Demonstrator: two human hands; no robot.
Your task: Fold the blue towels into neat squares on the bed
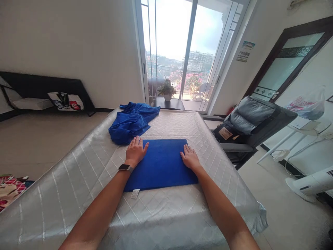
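A blue cloth (pixel 162 165), folded into a flat rectangle, lies in front of me with a small white label (pixel 135 193) sticking out at its near left edge. On its far left side rests my left hand (pixel 136 151), open, with a watch (pixel 125 167) on the wrist. My right hand (pixel 190 157) lies open along the right edge of the cloth, palm down. Beyond the left hand sits a crumpled heap of blue fabric (pixel 132 121), near the folded cloth's far left corner. Neither hand grips anything.
A silver quilted cover (pixel 221 184) spans the table. To the right stands a grey padded armchair (pixel 255 121) with a dark bag on it, then a white stand with a plastic bag (pixel 309 106). A potted plant (pixel 168 89) stands beyond the far edge, before a glass door.
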